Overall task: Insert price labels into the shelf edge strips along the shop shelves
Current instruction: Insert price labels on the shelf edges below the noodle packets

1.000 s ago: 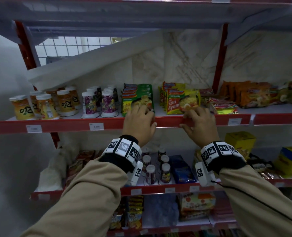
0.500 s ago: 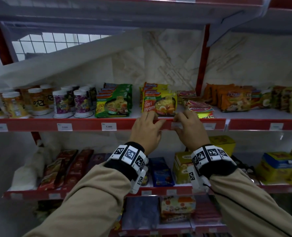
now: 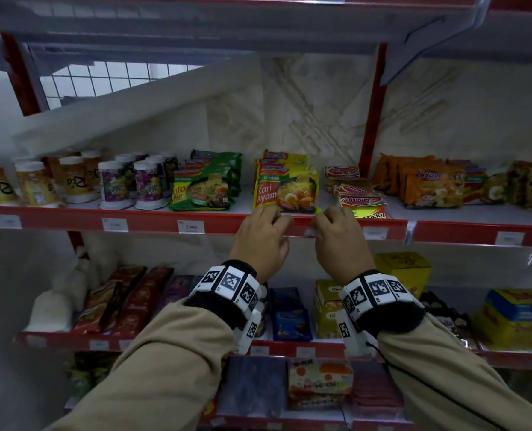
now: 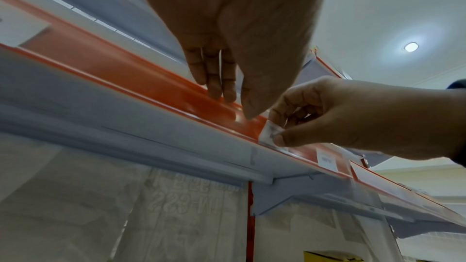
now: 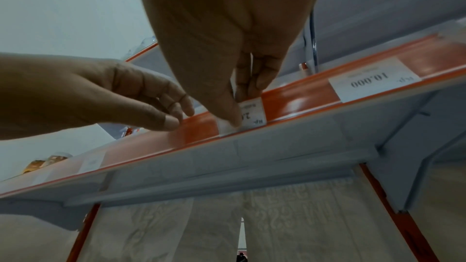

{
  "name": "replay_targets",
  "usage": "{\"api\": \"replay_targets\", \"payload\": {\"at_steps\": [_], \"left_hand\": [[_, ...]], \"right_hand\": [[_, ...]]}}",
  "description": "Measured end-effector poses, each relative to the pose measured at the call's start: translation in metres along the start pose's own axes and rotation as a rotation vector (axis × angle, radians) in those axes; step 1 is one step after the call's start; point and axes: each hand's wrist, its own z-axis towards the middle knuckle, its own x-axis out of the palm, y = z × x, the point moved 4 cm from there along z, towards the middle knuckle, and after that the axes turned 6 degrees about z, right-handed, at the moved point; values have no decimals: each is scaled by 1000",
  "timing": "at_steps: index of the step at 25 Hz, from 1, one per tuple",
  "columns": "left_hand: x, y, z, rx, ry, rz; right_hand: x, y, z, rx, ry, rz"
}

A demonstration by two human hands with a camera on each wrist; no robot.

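The red shelf edge strip (image 3: pixel 152 221) runs under jars and noodle packs. My right hand (image 3: pixel 319 227) pinches a small white price label (image 3: pixel 310 233) between thumb and fingers at the strip, just below the yellow Kari Ayam pack (image 3: pixel 284 189). In the right wrist view the label (image 5: pixel 254 115) sits partly in the strip (image 5: pixel 302 97), its lower corner under the thumb of my right hand (image 5: pixel 242 111). My left hand (image 3: pixel 277 223) holds the strip just left of it. Its fingers (image 4: pixel 219 91) lie over the strip's top and its thumb presses the clear front.
White labels sit in the strip: a 5.000 label (image 3: pixel 191 227) to the left and a 10.000 label (image 5: pixel 373 81) to the right. A red upright (image 3: pixel 372 110) divides the bays. Boxes and packets fill the lower shelf (image 3: pixel 289 348).
Both hands have shifted right along the strip, from under the green noodle packs to under the Kari Ayam pack. The 5.000 label now shows where they were.
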Motion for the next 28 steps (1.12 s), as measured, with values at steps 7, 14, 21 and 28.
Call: {"api": "replay_targets", "payload": {"at_steps": [7, 14, 21, 28], "left_hand": [[4, 5, -1, -51, -46, -107], [5, 9, 0, -128, -131, -270], [11, 12, 3, -118, -205, -294], [7, 21, 4, -55, -133, -151]], "right_hand": [[-10, -10, 15, 115, 41, 367], [-12, -8, 8, 416, -169, 1091], [3, 2, 4, 343, -106, 1007], [-4, -2, 20, 185, -228, 720]]}}
